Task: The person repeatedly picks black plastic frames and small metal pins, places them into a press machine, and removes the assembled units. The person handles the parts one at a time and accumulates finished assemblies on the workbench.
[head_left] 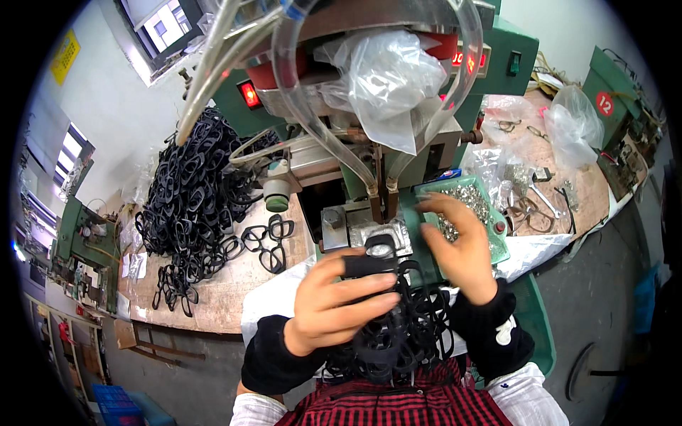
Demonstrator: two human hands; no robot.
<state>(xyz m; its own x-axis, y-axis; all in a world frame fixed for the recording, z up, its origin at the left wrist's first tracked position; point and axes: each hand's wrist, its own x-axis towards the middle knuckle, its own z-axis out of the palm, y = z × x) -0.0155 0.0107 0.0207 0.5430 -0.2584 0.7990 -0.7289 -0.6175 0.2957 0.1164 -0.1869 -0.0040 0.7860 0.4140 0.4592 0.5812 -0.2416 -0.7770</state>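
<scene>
My left hand (pixel 330 302) is closed on a black eyeglass frame (pixel 380 246), with a dark band across its fingers. The frame's far end is at the metal fixture (pixel 398 234) of the green machine, below two upright metal tips (pixel 383 202). Reaching in from the right, my right hand (pixel 465 255) is slightly blurred, its thumb and fingers apart, with nothing visible between them. Its fingertips are by a green tray (pixel 503 245) of small shiny metal parts (pixel 469 202). Below my hands, several black eyeglass frames (pixel 387 341) are heaped at my lap.
A large pile of black eyeglass frames (pixel 195 184) covers the left worktable (pixel 227 309). Clear hoses (pixel 288 78) and a plastic bag (pixel 391 74) hang from the machine. A wrench (pixel 545 201) and brown glasses (pixel 529 215) lie at right. A green bin (pixel 536 319) stands below.
</scene>
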